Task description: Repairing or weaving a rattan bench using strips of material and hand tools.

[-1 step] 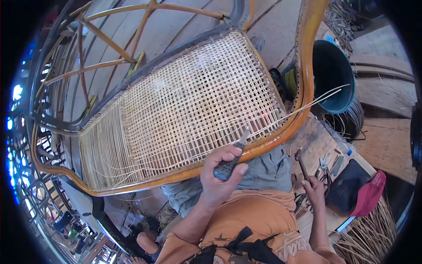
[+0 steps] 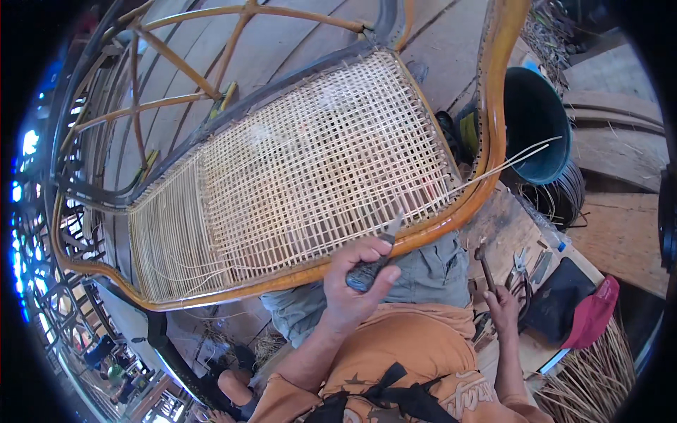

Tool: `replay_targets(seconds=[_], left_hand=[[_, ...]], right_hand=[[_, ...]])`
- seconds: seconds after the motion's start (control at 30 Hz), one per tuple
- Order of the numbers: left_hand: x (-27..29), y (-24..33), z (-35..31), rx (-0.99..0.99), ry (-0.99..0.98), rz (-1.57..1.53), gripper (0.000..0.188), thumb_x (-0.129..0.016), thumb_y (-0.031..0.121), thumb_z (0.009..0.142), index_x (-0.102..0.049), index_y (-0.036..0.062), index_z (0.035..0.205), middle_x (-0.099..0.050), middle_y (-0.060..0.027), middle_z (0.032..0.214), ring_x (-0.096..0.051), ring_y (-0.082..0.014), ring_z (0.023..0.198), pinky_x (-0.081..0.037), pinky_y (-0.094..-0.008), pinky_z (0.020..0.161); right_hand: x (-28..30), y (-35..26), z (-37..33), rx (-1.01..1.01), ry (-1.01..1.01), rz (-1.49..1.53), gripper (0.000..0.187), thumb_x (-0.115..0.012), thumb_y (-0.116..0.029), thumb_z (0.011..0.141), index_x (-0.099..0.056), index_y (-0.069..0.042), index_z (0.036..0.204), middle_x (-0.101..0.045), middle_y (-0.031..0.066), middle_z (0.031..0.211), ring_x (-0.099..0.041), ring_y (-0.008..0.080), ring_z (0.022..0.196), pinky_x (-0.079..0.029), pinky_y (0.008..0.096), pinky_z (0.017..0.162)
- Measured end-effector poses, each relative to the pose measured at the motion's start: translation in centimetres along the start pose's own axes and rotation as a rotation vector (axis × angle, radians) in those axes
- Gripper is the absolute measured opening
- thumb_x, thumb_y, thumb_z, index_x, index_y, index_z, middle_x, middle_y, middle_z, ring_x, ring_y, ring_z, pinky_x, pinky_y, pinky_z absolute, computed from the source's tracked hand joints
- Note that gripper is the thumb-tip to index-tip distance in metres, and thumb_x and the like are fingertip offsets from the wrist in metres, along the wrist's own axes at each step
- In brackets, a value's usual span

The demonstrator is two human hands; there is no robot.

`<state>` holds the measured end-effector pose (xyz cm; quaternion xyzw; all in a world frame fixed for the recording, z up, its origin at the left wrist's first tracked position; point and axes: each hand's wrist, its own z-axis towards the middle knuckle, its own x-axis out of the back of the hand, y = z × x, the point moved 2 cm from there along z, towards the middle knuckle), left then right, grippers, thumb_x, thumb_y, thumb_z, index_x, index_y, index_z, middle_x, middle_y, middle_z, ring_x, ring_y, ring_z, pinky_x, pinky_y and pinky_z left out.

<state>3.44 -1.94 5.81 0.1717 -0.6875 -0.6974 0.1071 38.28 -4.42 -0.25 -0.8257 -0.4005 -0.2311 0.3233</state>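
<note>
My left hand (image 2: 356, 285) is closed around the dark, wrapped handle of a knife (image 2: 393, 227). Its blade points up over the lower edge of a woven cane panel (image 2: 310, 162). An open lattice fills most of the panel, with plain parallel strands at the left end. Around the panel runs a glossy brown rattan frame (image 2: 430, 231), lying over my lap. Two loose cane strands (image 2: 518, 161) stick out past the frame on the right. Low on the right, my right hand (image 2: 502, 308) has its fingers around the handle of a small hammer (image 2: 484, 264).
A wooden board (image 2: 501, 218) at the right carries pliers (image 2: 520, 262), other tools and a dark and red cloth item (image 2: 592, 310). Beyond it stands a dark green bucket (image 2: 532, 127). Cane strips (image 2: 592, 381) lie at the lower right. Another person's knee (image 2: 236, 386) shows lower left.
The view has shifted very slightly. Both hands keep their holds, and the knife sits almost where it was.
</note>
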Motion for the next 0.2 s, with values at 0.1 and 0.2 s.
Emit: replay_targets(seconds=[0.1,0.2], left_hand=[[0.4,1.3,-1.6,-0.043,-0.211,0.148,0.030,-0.073,0.004,0.076,-0.054,0.0033,0.099,-0.060,-0.0136,0.104,-0.060,-0.0250,0.096,-0.048,-0.0335,0.084],[-0.5,2.4,-2.9,-0.048,-0.481,0.287,0.037,-0.072,0.005,0.076,-0.052,0.0058,0.107,-0.060,-0.0110,0.112,-0.056,-0.0330,0.105,-0.043,-0.0355,0.092]], right_hand=[[-1.4,2.3,-1.1,0.069,0.075,-0.056,0.023,-0.062,-0.023,0.083,-0.058,-0.001,0.088,-0.052,0.0122,0.070,-0.052,0.0224,0.067,-0.043,0.0350,0.064],[-2.4,4.8,-0.9,0.006,0.062,-0.363,0.029,-0.061,-0.026,0.082,-0.058,-0.003,0.100,-0.059,0.0185,0.085,-0.059,0.0304,0.082,-0.045,0.0411,0.073]])
